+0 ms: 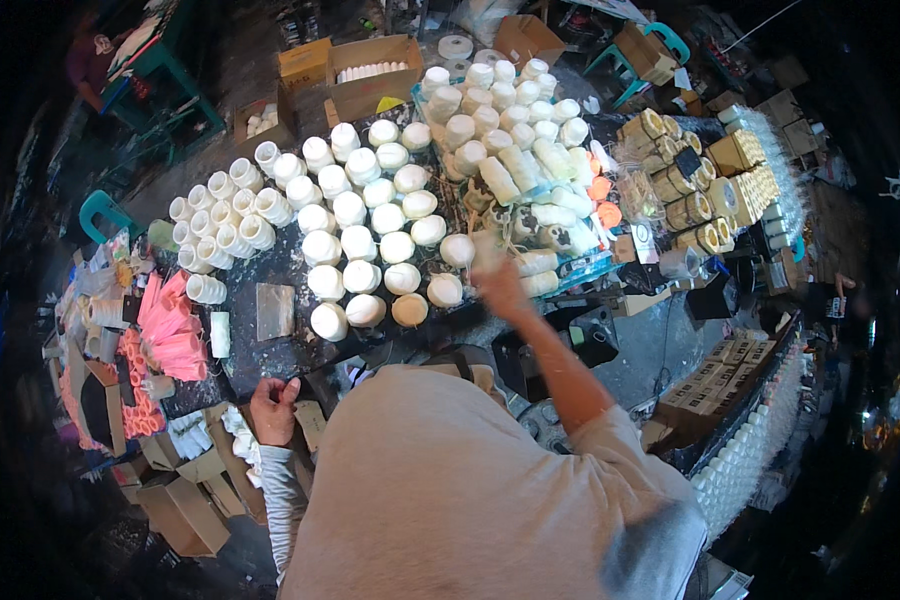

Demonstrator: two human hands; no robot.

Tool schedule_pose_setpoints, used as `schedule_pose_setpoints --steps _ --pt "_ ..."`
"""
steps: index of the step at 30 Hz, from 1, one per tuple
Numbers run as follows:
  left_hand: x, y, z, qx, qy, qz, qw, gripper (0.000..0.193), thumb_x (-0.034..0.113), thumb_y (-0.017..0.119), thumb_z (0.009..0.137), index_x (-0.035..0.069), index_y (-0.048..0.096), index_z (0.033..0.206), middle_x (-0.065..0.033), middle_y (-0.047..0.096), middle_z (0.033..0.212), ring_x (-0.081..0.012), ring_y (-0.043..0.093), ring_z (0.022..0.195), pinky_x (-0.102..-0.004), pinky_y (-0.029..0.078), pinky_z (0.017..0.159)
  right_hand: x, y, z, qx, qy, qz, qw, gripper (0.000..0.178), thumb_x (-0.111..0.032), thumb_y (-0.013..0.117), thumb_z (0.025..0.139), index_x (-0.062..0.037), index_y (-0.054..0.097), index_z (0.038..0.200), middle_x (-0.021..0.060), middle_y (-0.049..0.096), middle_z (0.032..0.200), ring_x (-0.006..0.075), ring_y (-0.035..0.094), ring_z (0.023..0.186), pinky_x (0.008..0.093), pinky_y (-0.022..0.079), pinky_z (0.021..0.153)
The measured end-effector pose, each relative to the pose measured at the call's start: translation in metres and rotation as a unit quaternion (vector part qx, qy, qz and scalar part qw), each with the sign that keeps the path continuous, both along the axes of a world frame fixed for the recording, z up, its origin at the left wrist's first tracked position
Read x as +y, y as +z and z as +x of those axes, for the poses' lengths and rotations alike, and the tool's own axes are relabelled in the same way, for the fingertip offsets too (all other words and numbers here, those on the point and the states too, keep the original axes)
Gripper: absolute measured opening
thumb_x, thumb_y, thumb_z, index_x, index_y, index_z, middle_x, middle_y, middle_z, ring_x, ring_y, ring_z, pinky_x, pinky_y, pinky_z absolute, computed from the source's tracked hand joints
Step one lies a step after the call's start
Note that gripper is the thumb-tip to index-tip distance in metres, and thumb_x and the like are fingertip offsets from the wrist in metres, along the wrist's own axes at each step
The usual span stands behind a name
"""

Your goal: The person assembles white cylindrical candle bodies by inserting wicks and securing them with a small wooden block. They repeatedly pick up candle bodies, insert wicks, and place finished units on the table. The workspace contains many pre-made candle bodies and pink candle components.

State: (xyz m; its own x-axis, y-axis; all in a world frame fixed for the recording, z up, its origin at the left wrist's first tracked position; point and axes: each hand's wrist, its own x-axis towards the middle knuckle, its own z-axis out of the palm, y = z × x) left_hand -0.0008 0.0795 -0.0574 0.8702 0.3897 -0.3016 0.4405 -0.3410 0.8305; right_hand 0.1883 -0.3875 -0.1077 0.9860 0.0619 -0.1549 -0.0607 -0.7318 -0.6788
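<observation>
My right hand [502, 288] reaches over the table's near edge to the white cylindrical rolls. It is smeared by motion, and a blurred pale shape [487, 250] shows at its fingertips; I cannot tell if it is gripped. Beside it on the left stand upright white rolls [444, 290] in loose rows, a tan-topped one [410, 310] among them. On its right, more white rolls [538, 262] lie in a heap on blue plastic [585, 268]. At the table's near left edge, my left hand [274, 410] has its fingers curled, with nothing visible in them.
Stacked white cups [232, 215], pink tubes [170, 325] and a flat pale block [275, 311] occupy the table's left part. Tan rolls [692, 210] are grouped at the right. Cardboard boxes [375, 75] stand beyond the table, others [185, 515] below it. A person [95, 60] is far left.
</observation>
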Motion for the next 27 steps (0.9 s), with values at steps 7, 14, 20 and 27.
schedule_pose_setpoints --steps 7,14,20,27 --pt "-0.024 -0.016 0.004 0.061 -0.080 0.084 0.991 0.038 0.033 0.084 0.087 0.000 0.066 0.088 -0.0059 0.063 0.068 -0.0138 0.058 0.063 -0.0341 0.049 0.059 -0.221 -0.054 0.007 -0.102 -0.362 -0.155 0.914 0.074 -0.041 0.072 0.095 0.0133 0.043 0.136 0.0358 0.067 0.115 0.0503 0.067 0.106 0.0576 0.053 0.089" --pt "-0.058 0.001 0.022 0.067 -0.170 0.172 0.968 0.040 0.032 0.085 0.084 -0.003 0.068 0.095 -0.0138 0.066 0.069 -0.0238 0.064 0.061 -0.0382 0.052 0.060 -0.249 -0.074 0.021 0.131 -0.290 -0.234 0.919 0.062 -0.051 0.068 0.095 0.0054 0.063 0.120 0.0295 0.067 0.123 0.0464 0.066 0.115 0.0552 0.053 0.096" --pt "-0.073 -0.003 -0.012 0.131 -0.108 0.167 0.971 0.043 0.036 0.085 0.083 -0.001 0.068 0.098 -0.0161 0.068 0.069 -0.0261 0.067 0.062 -0.0393 0.053 0.061 -0.231 -0.051 0.017 0.013 -0.352 -0.305 0.885 0.054 -0.044 0.075 0.091 0.0001 0.067 0.121 0.0227 0.068 0.117 0.0413 0.066 0.113 0.0521 0.054 0.093" --pt "-0.089 -0.014 -0.042 0.161 -0.080 0.163 0.970 0.045 0.034 0.084 0.082 -0.004 0.067 0.100 -0.0197 0.070 0.075 -0.0321 0.071 0.070 -0.0433 0.056 0.067 -0.197 -0.049 0.063 -0.169 -0.249 -0.292 0.908 0.054 -0.042 0.073 0.092 0.0026 0.068 0.122 0.0235 0.067 0.120 0.0413 0.064 0.111 0.0524 0.051 0.096"
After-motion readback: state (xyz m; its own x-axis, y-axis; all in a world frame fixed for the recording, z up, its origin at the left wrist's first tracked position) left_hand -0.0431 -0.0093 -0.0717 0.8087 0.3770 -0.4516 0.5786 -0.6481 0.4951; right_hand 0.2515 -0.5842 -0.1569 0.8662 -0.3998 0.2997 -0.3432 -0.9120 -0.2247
